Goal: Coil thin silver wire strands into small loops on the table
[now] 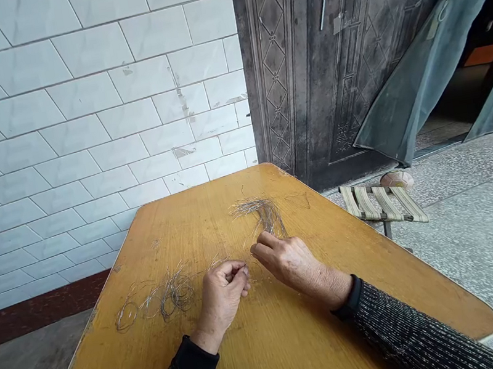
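Over the middle of the table, my left hand is closed in a pinch, with what looks like a thin wire at its fingertips. Just to the right, my right hand is closed too, its fingers curled down; whatever lies in them is hidden. A small gap separates the two hands. Left of my left hand lies a tangle of looped thin wires. Beyond my right hand is a pile of loose wire pieces, some bent and some straight.
The yellow wooden table reaches toward a white tiled wall and a dark carved door. At the right stand a folding stool with striped straps and a hanging grey-green curtain. A single bent wire lies right of the pile.
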`<move>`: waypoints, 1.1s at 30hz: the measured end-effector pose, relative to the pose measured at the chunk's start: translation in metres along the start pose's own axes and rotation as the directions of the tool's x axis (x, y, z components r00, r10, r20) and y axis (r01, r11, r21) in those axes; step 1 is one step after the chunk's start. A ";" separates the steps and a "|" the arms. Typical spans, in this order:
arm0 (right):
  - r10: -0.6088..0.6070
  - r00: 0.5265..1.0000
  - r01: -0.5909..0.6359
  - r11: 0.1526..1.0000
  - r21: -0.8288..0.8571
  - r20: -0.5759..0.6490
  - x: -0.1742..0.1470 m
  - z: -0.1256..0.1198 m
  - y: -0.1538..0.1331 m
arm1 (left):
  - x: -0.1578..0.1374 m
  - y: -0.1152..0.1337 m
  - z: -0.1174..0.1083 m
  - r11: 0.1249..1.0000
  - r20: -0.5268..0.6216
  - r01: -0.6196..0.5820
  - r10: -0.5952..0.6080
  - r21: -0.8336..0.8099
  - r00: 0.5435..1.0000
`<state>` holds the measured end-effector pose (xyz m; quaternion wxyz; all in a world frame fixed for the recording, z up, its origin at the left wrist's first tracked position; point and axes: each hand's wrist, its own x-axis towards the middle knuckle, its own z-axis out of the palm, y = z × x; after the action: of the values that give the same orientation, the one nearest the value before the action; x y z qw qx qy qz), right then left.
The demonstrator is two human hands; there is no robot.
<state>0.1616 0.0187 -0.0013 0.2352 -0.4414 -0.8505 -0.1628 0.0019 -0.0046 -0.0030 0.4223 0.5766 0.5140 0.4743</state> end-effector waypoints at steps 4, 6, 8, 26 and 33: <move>-0.010 1.000 0.011 1.000 0.022 -0.021 0.001 0.002 -0.001 | 0.000 -0.001 0.001 1.000 0.001 0.006 -0.006 0.012 1.000; -0.003 1.000 0.004 0.999 0.032 -0.027 0.001 0.002 -0.002 | 0.000 -0.002 0.001 1.000 0.001 0.006 -0.006 0.005 1.000; 0.001 1.000 0.000 0.999 0.040 -0.024 0.002 0.000 -0.003 | 0.000 -0.002 0.002 1.000 0.006 -0.001 0.001 0.001 1.000; 0.042 0.999 -0.042 0.998 0.046 -0.008 0.002 -0.004 -0.011 | -0.001 0.000 0.003 0.987 -0.027 0.012 -0.017 -0.161 1.000; -0.009 1.000 0.009 1.000 0.001 0.015 0.001 -0.002 -0.008 | -0.003 0.000 0.004 0.978 0.085 0.078 -0.063 -0.194 0.994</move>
<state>0.1547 0.0141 0.0007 0.2283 -0.4385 -0.8543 -0.1605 0.0058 -0.0073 -0.0044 0.5137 0.5314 0.4678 0.4846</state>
